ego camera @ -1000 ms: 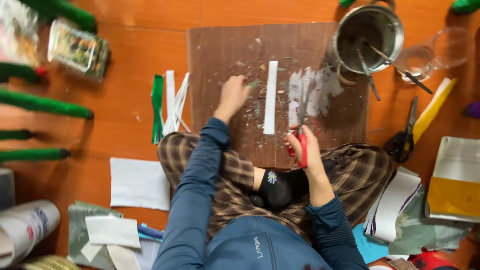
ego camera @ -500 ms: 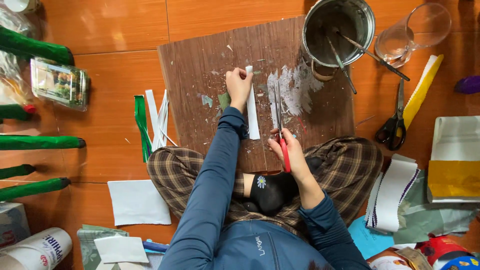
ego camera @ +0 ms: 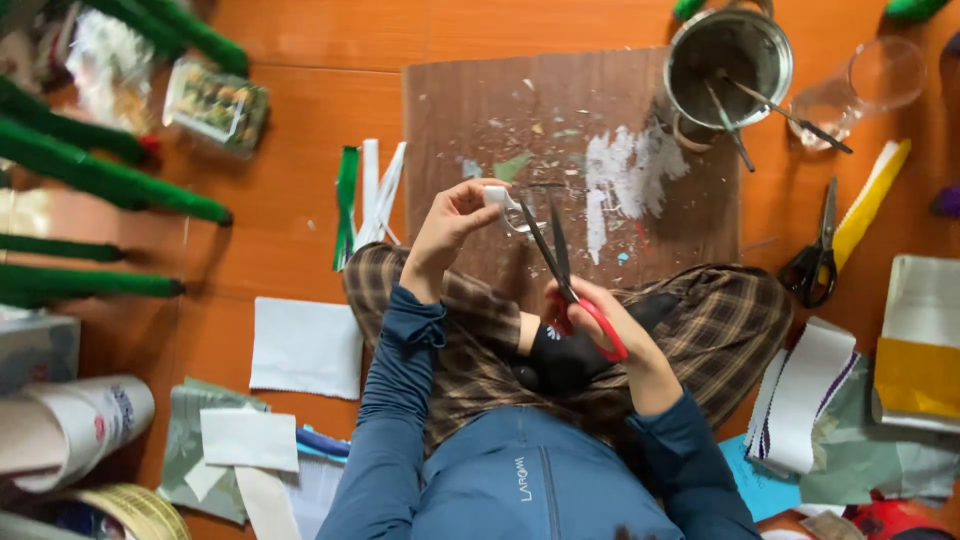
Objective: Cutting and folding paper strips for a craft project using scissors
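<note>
My left hand (ego camera: 452,222) pinches a white paper strip (ego camera: 500,198) above the brown cardboard sheet (ego camera: 470,110), close to my lap. My right hand (ego camera: 610,325) grips red-handled scissors (ego camera: 560,262), and their open blades point up at the strip. The blade tips reach the paper beside my left fingers. I sit cross-legged on an orange wooden floor, in plaid trousers and a blue top.
A metal pot (ego camera: 728,58) with sticks stands at the cardboard's far right, by a clear glass (ego camera: 868,80). Black scissors (ego camera: 815,258) and a yellow strip (ego camera: 870,200) lie right. Green and white strips (ego camera: 365,195) lie left, green-wrapped rods (ego camera: 100,170) further left. Paper sheets (ego camera: 305,347) surround me.
My left hand has lifted the white strip off the cardboard and drawn it toward me. My right hand has raised the scissors, blades open, to the strip.
</note>
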